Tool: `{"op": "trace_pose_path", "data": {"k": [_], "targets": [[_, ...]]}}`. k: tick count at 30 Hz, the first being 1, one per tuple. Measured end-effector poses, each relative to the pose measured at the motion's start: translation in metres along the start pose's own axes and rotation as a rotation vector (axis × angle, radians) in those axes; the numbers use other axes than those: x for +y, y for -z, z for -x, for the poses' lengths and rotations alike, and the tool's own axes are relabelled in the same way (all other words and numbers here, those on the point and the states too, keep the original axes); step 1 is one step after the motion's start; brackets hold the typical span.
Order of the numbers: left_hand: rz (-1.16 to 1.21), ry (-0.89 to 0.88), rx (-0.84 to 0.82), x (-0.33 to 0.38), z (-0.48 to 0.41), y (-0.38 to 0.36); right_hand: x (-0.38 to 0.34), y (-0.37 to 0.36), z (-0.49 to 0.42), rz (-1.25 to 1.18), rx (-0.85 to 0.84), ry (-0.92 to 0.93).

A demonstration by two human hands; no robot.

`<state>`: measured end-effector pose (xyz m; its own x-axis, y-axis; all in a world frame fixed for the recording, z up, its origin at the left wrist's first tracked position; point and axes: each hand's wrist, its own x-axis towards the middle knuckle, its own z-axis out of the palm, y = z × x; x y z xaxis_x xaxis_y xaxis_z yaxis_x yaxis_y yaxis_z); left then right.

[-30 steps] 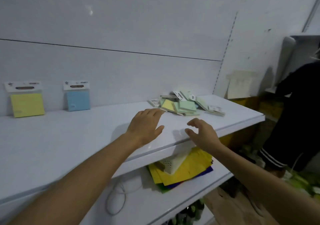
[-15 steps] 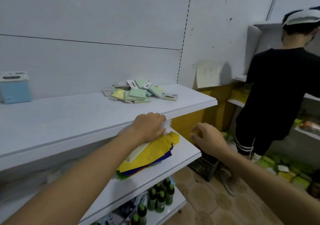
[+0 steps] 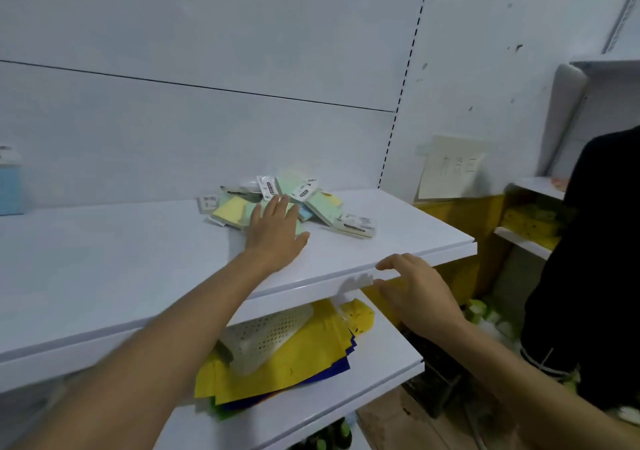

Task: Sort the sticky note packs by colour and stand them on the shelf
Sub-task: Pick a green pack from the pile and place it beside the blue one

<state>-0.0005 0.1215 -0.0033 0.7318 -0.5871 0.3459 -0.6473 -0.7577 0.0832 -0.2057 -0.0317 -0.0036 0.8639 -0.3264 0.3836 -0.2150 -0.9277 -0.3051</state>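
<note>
While my left arm stretches long and nearly straight over the white shelf point(image 3: 121, 259), my left hand point(image 3: 275, 233) lies palm down on the near side of the heap of sticky note packs point(image 3: 287, 203), its fingers straight and close together, the thumb spread to the right and nothing gripped. My right hand point(image 3: 412, 290) hangs at the shelf's front edge, wrist bent up, fingers loosely curled and holding nothing (whether the tips touch the edge, I cannot tell). The heap sits toward the back of the shelf, near its right end, and its packs lie flat and overlapping with their header cards pointing every way. A yellow pack point(image 3: 230, 211) lies at the left of the heap, turned corner-forward like a diamond. A pale green pack point(image 3: 346, 219) at the right has its long axis running from back left to front right, header toward the front right. Well apart, at the far left edge of the view, a blue pack point(image 3: 10, 190) stands upright against the back panel, header up. On the lower shelf point(image 3: 381, 363) a white perforated basket point(image 3: 266, 335) rests on yellow sheets point(image 3: 277, 373). A person in black point(image 3: 588, 259) stands at the right.
</note>
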Motion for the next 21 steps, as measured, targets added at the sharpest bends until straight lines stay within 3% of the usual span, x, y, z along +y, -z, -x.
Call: {"op": "trace_pose_path", "data": {"k": [4, 10, 12, 16, 21], "targets": [[-0.001, 0.033, -0.058, 0.004, -0.022, -0.024, 0.031, -0.002, -0.047, -0.035, 0.004, 0.01], [0.42, -0.122, 0.122, 0.011, -0.01, -0.009, 0.063, -0.031, -0.115, -0.109, 0.078, -0.049], [0.416, -0.08, 0.166, 0.009, -0.011, -0.01, 0.066, -0.04, -0.135, -0.16, 0.102, -0.081], [0.257, 0.109, 0.035, 0.005, -0.011, -0.011, 0.062, -0.051, -0.168, -0.188, -0.132, -0.123], [0.394, 0.149, 0.082, 0.007, -0.009, -0.007, 0.047, -0.048, -0.209, -0.082, -0.414, -0.185]]}}
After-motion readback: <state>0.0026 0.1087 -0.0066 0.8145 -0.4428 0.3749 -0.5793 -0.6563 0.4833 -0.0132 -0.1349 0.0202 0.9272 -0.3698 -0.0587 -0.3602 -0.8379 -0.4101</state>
